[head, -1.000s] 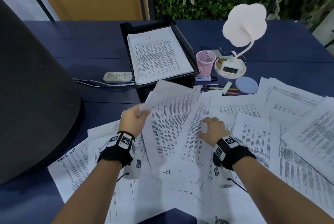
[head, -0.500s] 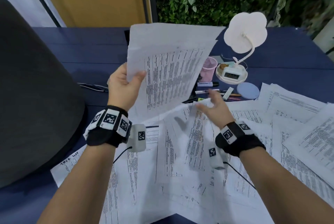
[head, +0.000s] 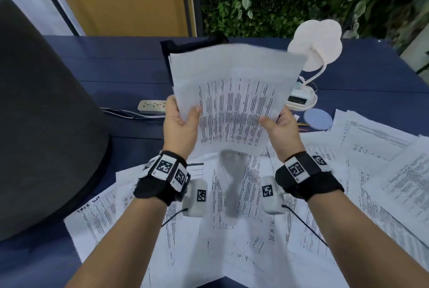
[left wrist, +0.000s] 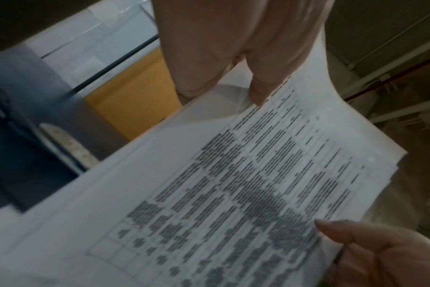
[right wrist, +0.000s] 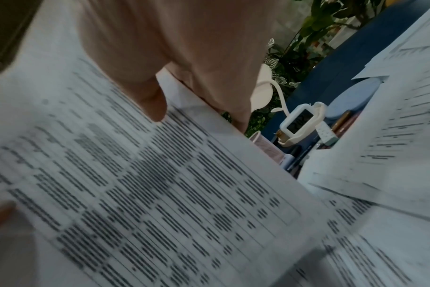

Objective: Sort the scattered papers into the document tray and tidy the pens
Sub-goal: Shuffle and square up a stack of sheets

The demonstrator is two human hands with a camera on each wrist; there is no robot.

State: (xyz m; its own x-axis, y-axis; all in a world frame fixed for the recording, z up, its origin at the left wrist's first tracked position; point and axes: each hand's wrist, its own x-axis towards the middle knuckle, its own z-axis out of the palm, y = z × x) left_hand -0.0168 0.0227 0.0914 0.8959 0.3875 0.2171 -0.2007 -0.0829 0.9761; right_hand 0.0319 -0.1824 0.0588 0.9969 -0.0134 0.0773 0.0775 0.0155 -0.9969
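I hold a small stack of printed sheets [head: 234, 92] up in the air over the desk. My left hand [head: 182, 120] pinches its left edge, thumb on top. My right hand [head: 278, 125] grips its right edge the same way. The stack [left wrist: 233, 194] fills the left wrist view and the stack [right wrist: 147, 184] fills the right wrist view. The black document tray [head: 171, 46] stands behind the stack and is mostly hidden. Several printed papers [head: 371, 160] lie scattered across the desk below and to the right. Pens [head: 303, 125] lie near the blue disc.
A white cloud-shaped lamp [head: 316, 43] with a small clock base [head: 300, 99] stands at the back right. A pale blue disc [head: 318, 119] lies beside it. A power strip [head: 152, 105] with cables sits at left. A large dark rounded object [head: 41, 125] fills the left side.
My left hand lifted sheets off the pile and raised them. My right hand left the papers on the desk and took the stack's right edge.
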